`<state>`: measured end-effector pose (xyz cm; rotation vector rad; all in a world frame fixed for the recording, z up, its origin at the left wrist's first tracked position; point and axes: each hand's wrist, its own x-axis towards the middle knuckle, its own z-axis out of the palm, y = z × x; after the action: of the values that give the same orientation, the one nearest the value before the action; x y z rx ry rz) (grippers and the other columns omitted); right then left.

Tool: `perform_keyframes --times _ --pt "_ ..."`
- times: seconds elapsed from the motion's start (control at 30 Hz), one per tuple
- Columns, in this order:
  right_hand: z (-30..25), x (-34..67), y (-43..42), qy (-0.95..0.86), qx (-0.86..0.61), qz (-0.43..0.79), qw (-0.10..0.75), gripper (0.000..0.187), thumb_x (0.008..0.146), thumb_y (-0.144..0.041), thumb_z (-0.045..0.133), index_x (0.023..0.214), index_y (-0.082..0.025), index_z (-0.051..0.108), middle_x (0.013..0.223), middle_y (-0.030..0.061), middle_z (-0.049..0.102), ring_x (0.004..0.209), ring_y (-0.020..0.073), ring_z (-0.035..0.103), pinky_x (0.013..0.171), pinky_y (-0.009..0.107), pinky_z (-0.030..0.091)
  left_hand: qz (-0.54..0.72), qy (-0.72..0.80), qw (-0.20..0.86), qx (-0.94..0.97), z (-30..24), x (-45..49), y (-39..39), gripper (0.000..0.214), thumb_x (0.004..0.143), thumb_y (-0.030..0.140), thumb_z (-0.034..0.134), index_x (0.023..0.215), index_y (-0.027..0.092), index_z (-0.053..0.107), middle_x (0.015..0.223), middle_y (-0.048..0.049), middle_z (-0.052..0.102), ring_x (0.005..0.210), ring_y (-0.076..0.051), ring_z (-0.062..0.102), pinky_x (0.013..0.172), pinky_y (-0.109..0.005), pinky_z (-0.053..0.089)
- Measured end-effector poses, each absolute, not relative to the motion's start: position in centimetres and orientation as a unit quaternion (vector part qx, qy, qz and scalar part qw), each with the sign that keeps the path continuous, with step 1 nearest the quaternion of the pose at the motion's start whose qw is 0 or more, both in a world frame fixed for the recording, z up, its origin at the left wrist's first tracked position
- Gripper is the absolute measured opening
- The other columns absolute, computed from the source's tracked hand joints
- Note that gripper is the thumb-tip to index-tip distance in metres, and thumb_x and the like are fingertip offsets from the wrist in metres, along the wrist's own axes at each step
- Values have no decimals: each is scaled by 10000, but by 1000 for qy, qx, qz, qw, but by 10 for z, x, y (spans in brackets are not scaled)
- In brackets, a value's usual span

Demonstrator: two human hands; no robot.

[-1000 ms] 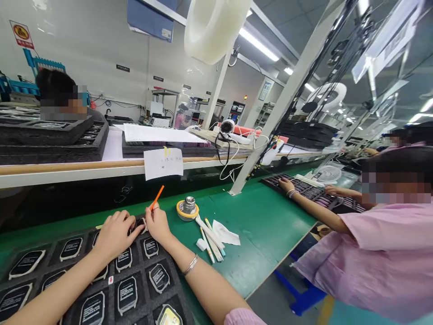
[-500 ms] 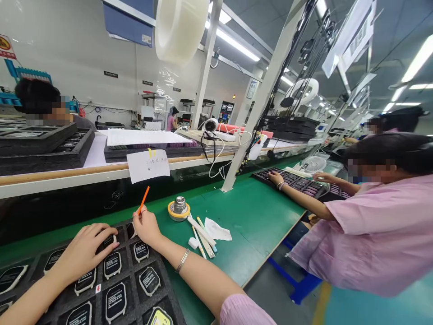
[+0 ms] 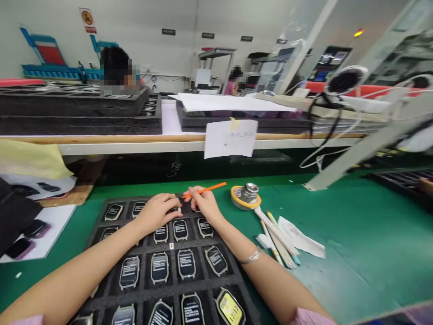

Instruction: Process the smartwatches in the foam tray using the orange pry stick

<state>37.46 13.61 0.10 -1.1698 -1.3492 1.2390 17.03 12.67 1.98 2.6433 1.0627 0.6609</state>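
Note:
A black foam tray (image 3: 142,246) lies on the bench, with square wells that hold several smartwatch bodies without straps. Most of their screens are dark with white text, and one watch (image 3: 230,308) at the near right corner shows a yellow face. Over the tray's far row, my left hand (image 3: 154,211) has its thumb and fingers closed around the edges of a watch (image 3: 178,204), mostly hidden by the hand. My right hand (image 3: 204,205), at the far right corner, pinches a thin orange stick (image 3: 214,186). The stick lies nearly level, its left end close to that watch.
Right of the tray are a yellow-rimmed tape roll (image 3: 237,201) with a metal-capped bottle (image 3: 251,190), several pens and sticks (image 3: 275,234), and white paper (image 3: 302,238). A shelf (image 3: 152,148) crosses behind, bearing foam trays. White sheets with watches (image 3: 37,228) lie left.
My view has swung left, bringing the tray to the middle. The orange stick has tipped from steep to nearly level, its left end toward the watch. My left hand stays at the far row.

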Motion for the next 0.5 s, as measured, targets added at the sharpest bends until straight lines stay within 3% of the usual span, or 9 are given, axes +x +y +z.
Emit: perform_keyframes --times 0.13,0.3,0.5 --pt "-4 376 132 -552 -474 505 464 293 990 -396 602 1140 -146 636 1009 44 685 790 140 671 691 309 588 240 401 149 872 21 172 125 378 842 421 769 1099 231 567 1087 -52 714 1037 -259 689 903 -403 550" --pt "1 373 124 -569 -469 488 467 309 940 -441 664 841 -158 593 699 -36 650 527 82 576 549 234 522 247 427 187 849 22 175 124 453 790 433 812 1066 226 519 1065 -61 700 1007 -279 692 863 -409 551" --pt "7 371 121 -576 -468 476 472 476 773 -635 741 728 -225 505 626 10 699 474 114 572 498 243 503 243 435 206 842 23 177 123 466 780 450 817 1060 229 517 1064 -67 692 1019 -302 682 857 -426 537"
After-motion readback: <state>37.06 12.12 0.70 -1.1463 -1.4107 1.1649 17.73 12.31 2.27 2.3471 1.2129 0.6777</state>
